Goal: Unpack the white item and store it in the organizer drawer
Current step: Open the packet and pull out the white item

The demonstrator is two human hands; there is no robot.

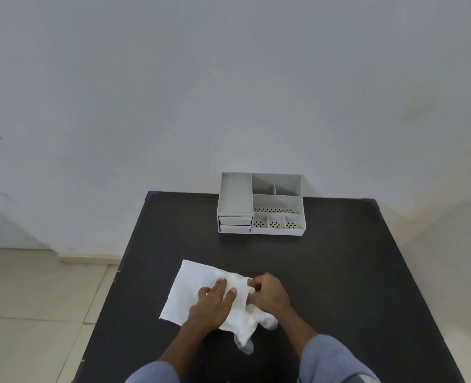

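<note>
Both hands are low in the middle of the frame, on a white item [201, 288] that lies on the dark table [339, 272]. The left hand [215, 302] lies flat with its fingers spread, pressing down on the white item. The right hand [267, 293] is just beside it, on the item's right edge, with its fingers curled in and pinching something small there; I cannot tell what it is. Most of the white item spreads out to the left of the hands, and a crumpled part pokes out below them. A pale organizer [260, 204] stands well apart, higher up near the table's far edge. Its two drawers [234, 224] are at its lower left and look shut.
</note>
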